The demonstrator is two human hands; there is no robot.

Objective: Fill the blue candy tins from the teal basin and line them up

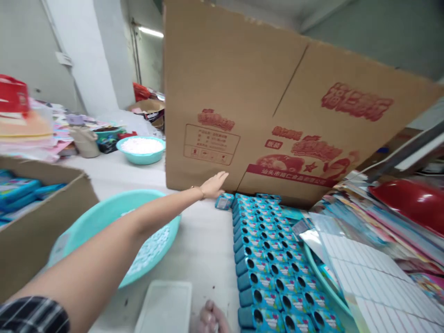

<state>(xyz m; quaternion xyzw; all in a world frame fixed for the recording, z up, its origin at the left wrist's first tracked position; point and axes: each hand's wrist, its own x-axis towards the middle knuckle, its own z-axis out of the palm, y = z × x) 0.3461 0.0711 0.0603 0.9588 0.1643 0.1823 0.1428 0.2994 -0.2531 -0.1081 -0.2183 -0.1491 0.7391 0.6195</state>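
My left hand [213, 186] reaches far forward on a long stretched arm, its fingers extended and apart from any grip. Just below and right of it lies a single blue box [225, 202], next to the far end of the rows; whether they touch I cannot tell. Those rows are many small blue boxes [255, 266] packed tightly, most showing a dark round hole. At the bottom edge my right hand [212, 318] is partly cut off, its fingers curled together; what they hold is hidden. Left of that hand lies a pale rectangular plastic lid or box [165, 307].
A large cardboard carton [215, 83] stands behind the rows. Under my left arm sits a turquoise basin [128, 199] with small pale pieces; another basin [140, 157] is farther back. An open carton [52, 222] stands left. Paper sheets [360, 259] and a red bowl [409, 201] lie right.
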